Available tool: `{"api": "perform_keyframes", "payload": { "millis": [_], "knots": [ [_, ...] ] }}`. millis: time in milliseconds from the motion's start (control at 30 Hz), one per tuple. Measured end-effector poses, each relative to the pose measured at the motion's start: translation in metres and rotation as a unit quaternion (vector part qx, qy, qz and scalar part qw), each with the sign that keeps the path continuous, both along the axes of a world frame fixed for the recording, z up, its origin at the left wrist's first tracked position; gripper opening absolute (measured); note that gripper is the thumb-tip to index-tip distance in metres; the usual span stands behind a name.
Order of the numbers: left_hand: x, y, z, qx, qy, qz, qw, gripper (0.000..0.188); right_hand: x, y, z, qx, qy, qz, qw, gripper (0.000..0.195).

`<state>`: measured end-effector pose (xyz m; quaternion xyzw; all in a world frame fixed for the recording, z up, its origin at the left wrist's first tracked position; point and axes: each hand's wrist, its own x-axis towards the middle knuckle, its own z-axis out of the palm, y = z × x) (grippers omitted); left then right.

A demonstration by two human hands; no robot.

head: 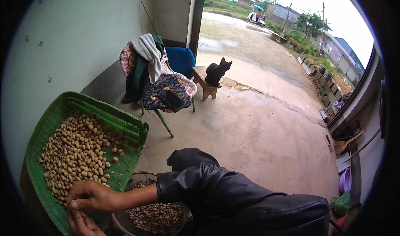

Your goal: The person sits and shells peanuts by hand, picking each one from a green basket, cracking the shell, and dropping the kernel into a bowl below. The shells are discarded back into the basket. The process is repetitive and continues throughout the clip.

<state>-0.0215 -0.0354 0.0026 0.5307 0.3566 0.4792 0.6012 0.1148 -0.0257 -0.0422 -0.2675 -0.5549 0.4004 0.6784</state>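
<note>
My right hand (92, 196) and my left hand (82, 224) meet over the near side of a green woven basket (131, 156). The right thumb and fingers are pinched together, touching the left fingertips. Whatever may lie between the fingers is hidden. Peanuts in their shells (79, 145) are heaped across the basket's floor, with a few loose ones towards its right side. Beneath my right forearm stands a round basin (145, 173) holding broken peanut shells (156, 218). A black leather-like sleeve covers most of my right arm.
A padded chair (159, 86) carries a phone (172, 100), clothes and a towel (147, 53). A black cat (216, 73) sits on a low wooden stool (200, 75) by the open doorway. A broom (347, 143) and a purple basin (345, 180) stand along the right wall.
</note>
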Motion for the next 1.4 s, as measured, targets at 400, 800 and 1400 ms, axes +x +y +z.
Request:
{"api": "perform_keyframes", "payload": {
  "millis": [400,800,1400],
  "knots": [
    [0.008,-0.011,0.012,0.034,0.059,0.069,0.995,0.034,0.021,-0.01,0.022,-0.052,0.01,0.059,0.997,0.019],
    [0.0,0.005,-0.023,-0.046,-0.041,0.054,0.997,0.033,-0.003,-0.015,0.005,-0.018,-0.034,-0.018,0.999,0.024],
    [-0.006,0.004,-0.01,-0.051,-0.024,-0.023,0.998,0.019,0.012,-0.026,0.024,-0.057,-0.134,-0.109,0.983,0.014]
  ]
}}
